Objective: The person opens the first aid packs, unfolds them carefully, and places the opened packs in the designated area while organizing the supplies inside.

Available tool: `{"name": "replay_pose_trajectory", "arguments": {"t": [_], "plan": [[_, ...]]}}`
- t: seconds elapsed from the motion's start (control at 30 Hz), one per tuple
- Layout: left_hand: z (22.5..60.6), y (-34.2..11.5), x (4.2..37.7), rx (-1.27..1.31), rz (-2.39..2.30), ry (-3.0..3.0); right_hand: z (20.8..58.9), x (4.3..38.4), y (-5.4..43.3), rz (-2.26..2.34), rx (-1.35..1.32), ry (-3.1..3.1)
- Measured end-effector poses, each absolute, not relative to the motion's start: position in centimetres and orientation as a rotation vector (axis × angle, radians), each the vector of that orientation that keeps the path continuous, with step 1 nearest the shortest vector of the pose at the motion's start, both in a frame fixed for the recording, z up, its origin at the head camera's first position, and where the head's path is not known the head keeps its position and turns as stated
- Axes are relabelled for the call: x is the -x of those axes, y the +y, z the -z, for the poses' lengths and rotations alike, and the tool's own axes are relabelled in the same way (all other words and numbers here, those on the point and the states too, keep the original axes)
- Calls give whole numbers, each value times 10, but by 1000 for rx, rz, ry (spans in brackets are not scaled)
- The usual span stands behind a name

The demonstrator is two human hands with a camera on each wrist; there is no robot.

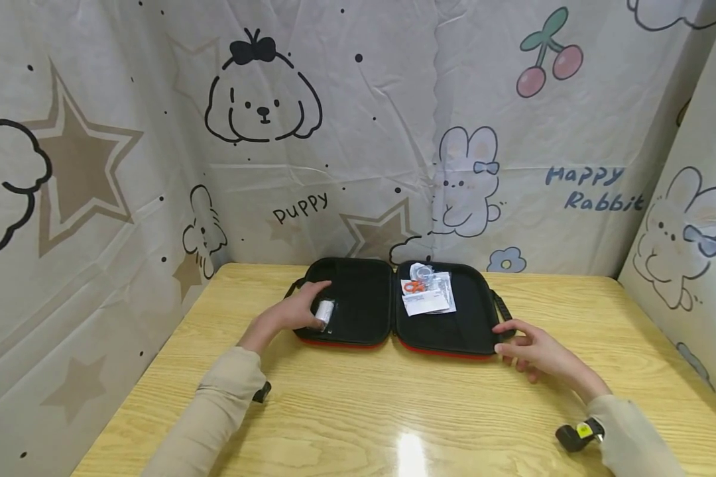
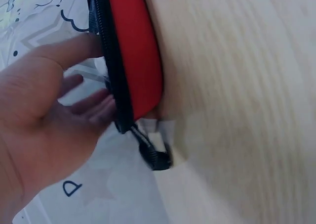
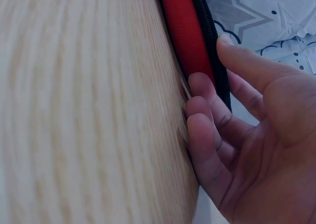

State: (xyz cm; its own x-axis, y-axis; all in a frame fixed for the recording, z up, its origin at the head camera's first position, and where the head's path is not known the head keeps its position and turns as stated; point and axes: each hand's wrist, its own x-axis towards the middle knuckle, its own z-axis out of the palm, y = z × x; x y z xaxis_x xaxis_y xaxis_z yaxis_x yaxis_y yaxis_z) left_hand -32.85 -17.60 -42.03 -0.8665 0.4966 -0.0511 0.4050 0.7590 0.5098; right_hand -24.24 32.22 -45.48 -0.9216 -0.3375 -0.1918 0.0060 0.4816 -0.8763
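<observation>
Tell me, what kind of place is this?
Probably a makeshift indoor work corner: a wood-grain table, cartoon-printed cloth hung behind it, and an open zippered case on top.

Zippered case [image 1: 364, 298], red outside, black-lined; opened flat into two rounded halves joined along the middle, straddling centre frame just below mid-height. Black handle [image 1: 502, 311] at right end.
White cylindrical roll [image 1: 325, 313] in clear wrapping, tilted slightly; inside left-hand half, near its outer side, left of frame centre.
</observation>
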Motion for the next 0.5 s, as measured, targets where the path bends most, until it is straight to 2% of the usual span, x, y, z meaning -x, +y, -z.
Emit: {"name": "replay_pose_trajectory", "arguments": {"t": [0.13,0.5], "plan": [[418,-177,328,-638,-763,2796,454,242,321,1416,273,2397],[423,-178,331,-637,-927,2557,455,242,321,1430,265,2381]]}}
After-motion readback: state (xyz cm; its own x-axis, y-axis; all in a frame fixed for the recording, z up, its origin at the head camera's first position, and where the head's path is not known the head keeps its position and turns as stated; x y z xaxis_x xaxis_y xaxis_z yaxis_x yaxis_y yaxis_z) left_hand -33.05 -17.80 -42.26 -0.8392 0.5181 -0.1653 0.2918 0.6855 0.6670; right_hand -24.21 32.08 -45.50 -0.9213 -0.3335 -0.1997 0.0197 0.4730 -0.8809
